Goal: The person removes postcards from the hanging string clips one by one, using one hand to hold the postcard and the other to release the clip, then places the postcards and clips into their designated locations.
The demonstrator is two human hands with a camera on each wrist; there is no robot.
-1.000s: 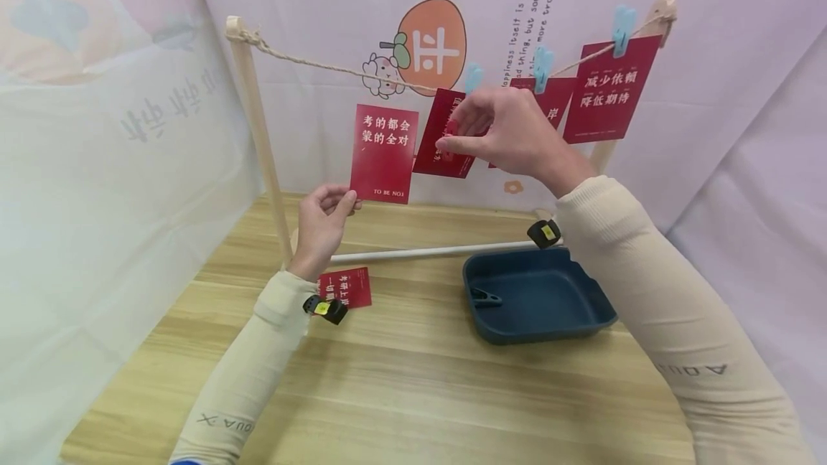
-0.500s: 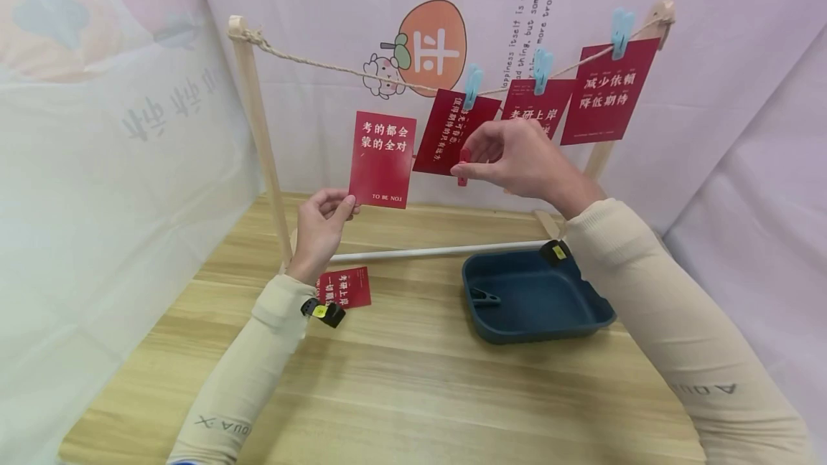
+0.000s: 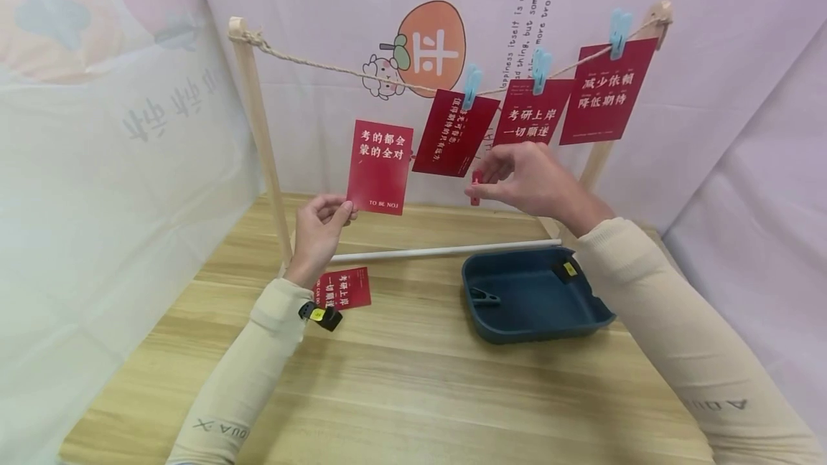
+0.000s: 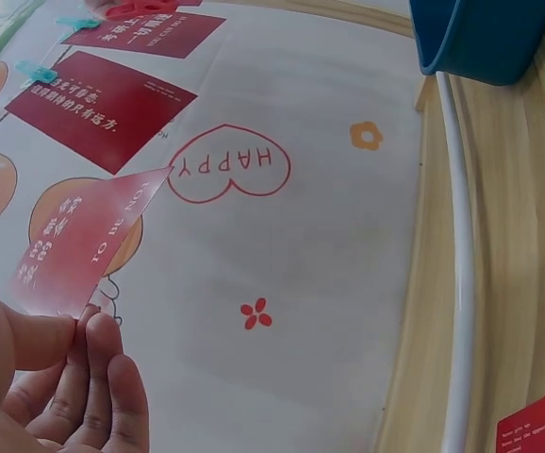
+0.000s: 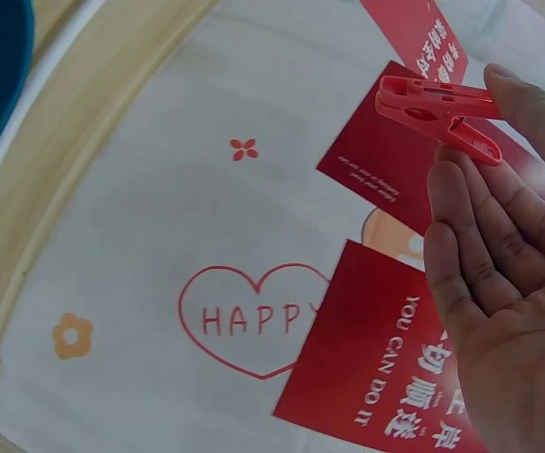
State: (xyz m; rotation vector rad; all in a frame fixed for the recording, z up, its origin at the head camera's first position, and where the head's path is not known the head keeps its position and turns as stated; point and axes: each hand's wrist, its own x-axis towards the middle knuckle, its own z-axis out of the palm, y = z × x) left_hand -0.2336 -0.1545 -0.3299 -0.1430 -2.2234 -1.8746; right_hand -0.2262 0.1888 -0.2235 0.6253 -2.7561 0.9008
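Observation:
My left hand (image 3: 319, 235) pinches a red card (image 3: 380, 171) with white writing by its lower left corner, below the twine (image 3: 323, 63). To its right, my right hand (image 3: 526, 178) holds a red clothespin (image 5: 437, 109) between thumb and fingers; its jaws point away from the hand in the right wrist view. Three red cards hang from the twine by light blue clothespins: a tilted one (image 3: 455, 138) in the middle, another (image 3: 533, 110) just above my right hand, and one (image 3: 607, 92) near the right post.
A dark blue tray (image 3: 510, 336) with a dark green clothespin (image 3: 484, 298) inside stands on the wooden table (image 3: 413, 393). Another red card (image 3: 352, 288) lies beside my left wrist. A wooden post (image 3: 258, 135) holds the twine at left; a white rod (image 3: 439, 252) runs low behind the tray.
My right hand has moved down and slightly right with the red clothespin, uncovering the hanging cards. My left hand has lowered its card a little.

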